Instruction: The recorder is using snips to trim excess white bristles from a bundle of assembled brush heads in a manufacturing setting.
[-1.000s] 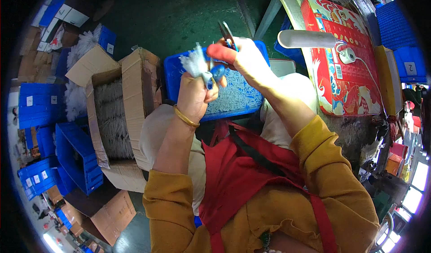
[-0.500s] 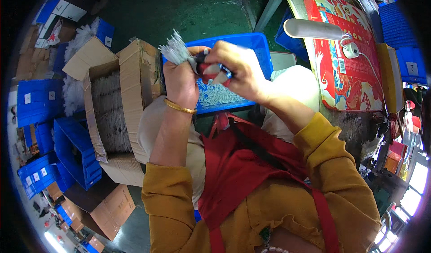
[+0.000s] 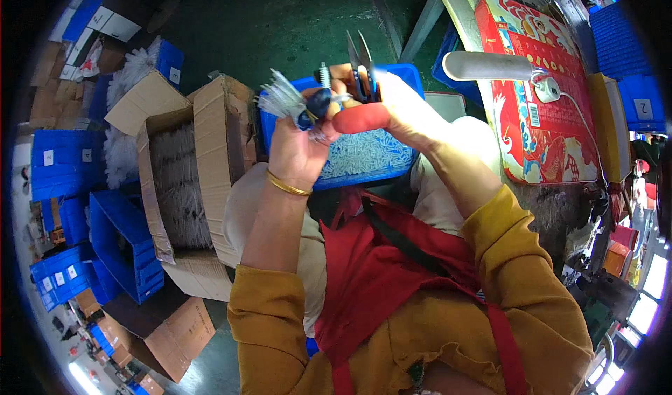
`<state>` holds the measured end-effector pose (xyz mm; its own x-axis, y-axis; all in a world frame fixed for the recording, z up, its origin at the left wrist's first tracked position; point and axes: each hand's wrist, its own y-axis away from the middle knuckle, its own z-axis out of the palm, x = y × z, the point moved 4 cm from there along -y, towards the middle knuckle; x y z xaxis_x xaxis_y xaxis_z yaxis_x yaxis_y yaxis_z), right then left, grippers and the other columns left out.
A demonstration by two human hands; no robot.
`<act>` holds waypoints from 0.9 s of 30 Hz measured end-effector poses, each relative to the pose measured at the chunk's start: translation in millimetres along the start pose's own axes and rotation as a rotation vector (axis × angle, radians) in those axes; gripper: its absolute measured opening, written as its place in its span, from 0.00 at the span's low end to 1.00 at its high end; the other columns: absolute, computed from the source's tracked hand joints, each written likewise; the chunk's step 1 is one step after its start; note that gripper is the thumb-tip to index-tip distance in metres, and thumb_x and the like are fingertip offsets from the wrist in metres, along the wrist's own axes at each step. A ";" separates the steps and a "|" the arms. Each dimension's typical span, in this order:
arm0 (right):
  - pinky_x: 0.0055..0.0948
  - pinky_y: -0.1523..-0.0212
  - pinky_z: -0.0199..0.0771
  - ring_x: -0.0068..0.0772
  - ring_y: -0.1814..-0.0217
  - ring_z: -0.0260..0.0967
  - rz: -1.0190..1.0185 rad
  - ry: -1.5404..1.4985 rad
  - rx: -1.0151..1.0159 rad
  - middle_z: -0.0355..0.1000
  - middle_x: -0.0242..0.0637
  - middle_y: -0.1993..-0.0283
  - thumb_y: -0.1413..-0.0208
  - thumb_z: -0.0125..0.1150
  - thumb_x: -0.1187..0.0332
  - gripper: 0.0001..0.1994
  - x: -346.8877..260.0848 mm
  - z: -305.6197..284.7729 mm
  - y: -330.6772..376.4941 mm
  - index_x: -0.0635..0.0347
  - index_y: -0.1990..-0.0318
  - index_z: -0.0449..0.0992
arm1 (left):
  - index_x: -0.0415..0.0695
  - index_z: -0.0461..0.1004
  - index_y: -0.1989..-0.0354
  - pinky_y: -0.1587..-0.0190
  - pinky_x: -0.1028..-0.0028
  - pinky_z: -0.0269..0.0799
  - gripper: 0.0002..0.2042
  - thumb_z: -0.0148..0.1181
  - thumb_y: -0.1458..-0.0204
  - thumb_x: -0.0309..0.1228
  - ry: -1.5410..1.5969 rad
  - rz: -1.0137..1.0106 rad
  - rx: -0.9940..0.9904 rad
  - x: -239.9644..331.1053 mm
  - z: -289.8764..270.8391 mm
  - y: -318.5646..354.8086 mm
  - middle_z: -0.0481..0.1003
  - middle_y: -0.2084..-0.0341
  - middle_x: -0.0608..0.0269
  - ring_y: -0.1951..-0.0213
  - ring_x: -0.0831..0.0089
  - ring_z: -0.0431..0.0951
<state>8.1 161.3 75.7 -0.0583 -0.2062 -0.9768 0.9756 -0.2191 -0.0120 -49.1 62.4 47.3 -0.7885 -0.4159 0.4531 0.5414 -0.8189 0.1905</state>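
Observation:
My left hand (image 3: 302,150), with a gold bangle on the wrist, grips a bundle of thin white pieces (image 3: 283,101) with dark blue tips. My right hand (image 3: 392,111) holds small metal snips (image 3: 362,69) with the blades pointing up, right beside the bundle; a red cover sits on its thumb. Both hands are raised above a blue tray (image 3: 392,172) on my lap that holds many small white pieces.
An open cardboard box (image 3: 210,143) full of white pieces stands at my left. Blue crates (image 3: 119,244) and more cartons lie further left. At the right a table carries a red patterned tin (image 3: 539,94), a white lamp (image 3: 490,66) and blue crates.
Both hands have risen a little and the snips, hidden in the fist half a second ago, now stick up with blades showing. The bundle has shifted right, toward the snips.

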 end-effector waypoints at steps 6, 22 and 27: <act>0.15 0.81 0.59 0.16 0.80 0.59 0.104 -0.204 0.096 0.63 0.26 0.78 0.62 0.60 0.66 0.10 10.0 0.9 0.9 0.59 0.73 0.67 | 0.39 0.67 0.66 0.84 0.79 0.59 0.10 0.41 0.50 0.30 -0.041 -0.016 0.047 -9.3 -12.5 0.6 0.68 0.81 0.59 0.82 0.74 0.67; 0.12 0.87 0.41 0.10 0.88 0.46 0.172 -0.399 0.079 0.60 0.24 0.85 0.57 0.57 0.63 0.08 12.2 0.0 -0.1 0.56 0.76 0.68 | 0.40 0.67 0.69 0.84 0.81 0.57 0.07 0.41 0.52 0.27 -0.065 -0.035 -0.050 -3.7 -7.0 -1.9 0.67 0.82 0.56 0.86 0.77 0.62; 0.15 0.85 0.47 0.13 0.86 0.50 0.132 -0.298 0.122 0.61 0.24 0.84 0.57 0.56 0.62 0.09 6.7 -19.2 -3.0 0.59 0.76 0.68 | 0.35 0.67 0.67 0.87 0.84 0.51 0.10 0.40 0.52 0.26 -0.216 -0.114 0.021 -6.9 -6.4 -0.4 0.67 0.84 0.58 0.89 0.82 0.57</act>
<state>8.9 178.8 65.1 -0.0098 -0.5058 -0.8626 0.9474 -0.2807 0.1538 -45.8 63.1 38.4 -0.7654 -0.2255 0.6027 0.4602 -0.8465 0.2678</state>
